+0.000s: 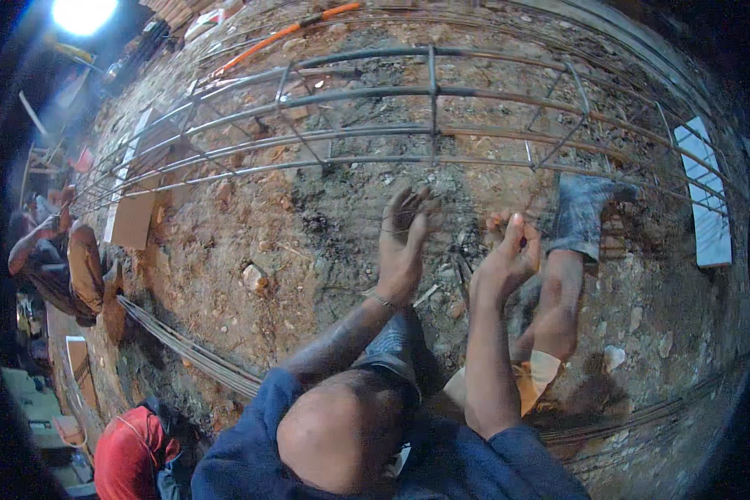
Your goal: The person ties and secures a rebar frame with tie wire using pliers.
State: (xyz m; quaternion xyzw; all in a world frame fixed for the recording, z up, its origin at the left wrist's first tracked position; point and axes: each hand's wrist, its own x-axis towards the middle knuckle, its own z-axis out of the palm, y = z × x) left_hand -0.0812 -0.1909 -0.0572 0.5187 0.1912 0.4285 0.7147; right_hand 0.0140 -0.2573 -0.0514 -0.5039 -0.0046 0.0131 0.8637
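Note:
A long cage of steel reinforcing bars [432, 83], tied with cross stirrups, stretches across the dirt ahead of me. Short of its nearest bar, my left hand [403, 243] is raised with its fingers and thumb apart, holding nothing I can see. To its right, my right hand [508, 260] has curled fingers with the thumb pressed up against them. Whatever they pinch is too small or blurred to name. A dark, narrow, two-pronged shape [462, 271] shows just left of the right wrist; I cannot tell whether it touches the hand.
Pale blocks [708, 192] lie under the cage's right end, with another long block [131, 196] at left. A person [54, 254] crouches at the left; someone in red [133, 454] is at lower left. Thin rods [192, 346] and an orange-handled tool [287, 33] lie around.

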